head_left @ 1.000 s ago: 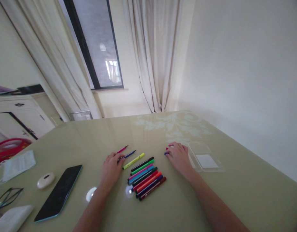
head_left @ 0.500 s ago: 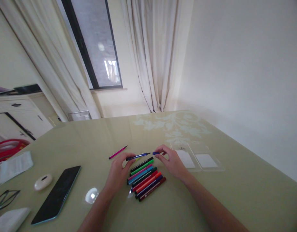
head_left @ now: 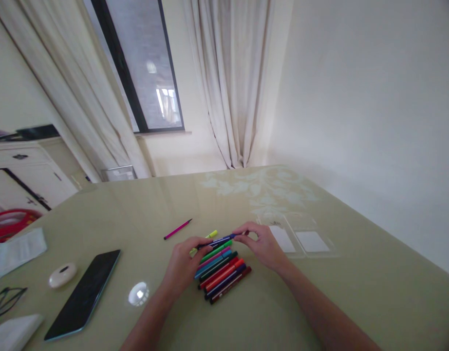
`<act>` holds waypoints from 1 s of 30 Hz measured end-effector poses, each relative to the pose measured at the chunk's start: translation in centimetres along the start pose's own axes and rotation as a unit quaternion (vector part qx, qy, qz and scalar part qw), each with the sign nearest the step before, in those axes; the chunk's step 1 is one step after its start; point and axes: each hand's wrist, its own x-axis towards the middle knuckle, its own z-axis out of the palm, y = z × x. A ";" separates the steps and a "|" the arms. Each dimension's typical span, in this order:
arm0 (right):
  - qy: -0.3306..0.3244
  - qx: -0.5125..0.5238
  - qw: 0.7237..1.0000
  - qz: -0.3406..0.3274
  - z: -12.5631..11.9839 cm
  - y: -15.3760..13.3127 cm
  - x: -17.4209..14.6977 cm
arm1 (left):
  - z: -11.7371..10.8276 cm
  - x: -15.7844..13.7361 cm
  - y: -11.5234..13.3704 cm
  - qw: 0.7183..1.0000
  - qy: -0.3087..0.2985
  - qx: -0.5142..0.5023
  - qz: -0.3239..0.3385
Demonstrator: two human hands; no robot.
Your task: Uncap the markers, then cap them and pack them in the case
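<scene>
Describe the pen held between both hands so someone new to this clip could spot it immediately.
On the pale green glass-topped table, look just beyond the tight row of coloured felt-tip pens lying side by side near the middle. The dark blue felt-tip pen is held above that row, the left hand at one end and the right hand at the other. It alone is lifted off the table.

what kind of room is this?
Likely a home dining or living room: curtains at a window, a glossy table with felt pens, a phone, and a white cabinet.
</scene>
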 end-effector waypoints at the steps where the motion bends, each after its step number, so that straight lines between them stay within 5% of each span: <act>1: -0.001 0.004 1.000 0.003 0.0 -0.1 0.0 | 0.0 0.0 0.0 1.000 0.003 -0.001 0.001; 11: -0.039 0.027 0.997 0.056 0.7 -0.5 -0.2 | 0.0 -0.3 0.6 0.999 0.042 -0.015 0.031; 15: -0.070 0.007 0.997 0.039 1.0 -0.5 -0.1 | 0.4 -0.4 1.5 0.999 -0.004 0.010 0.040; 20: 0.052 -0.068 0.996 0.031 -0.9 1.4 0.5 | 0.5 -0.3 1.0 0.997 -0.021 0.067 0.038; 24: 0.071 -0.274 0.959 0.018 -2.6 3.7 0.8 | 0.1 0.4 -0.6 0.995 -0.014 0.086 0.040; 27: 0.048 -0.406 0.912 0.020 -2.5 4.5 0.5 | -0.7 1.0 -2.7 0.991 0.059 0.116 0.019; 30: 0.026 -0.440 0.898 0.015 -2.0 4.7 0.2 | -1.8 1.4 -5.0 0.968 0.141 0.197 -0.067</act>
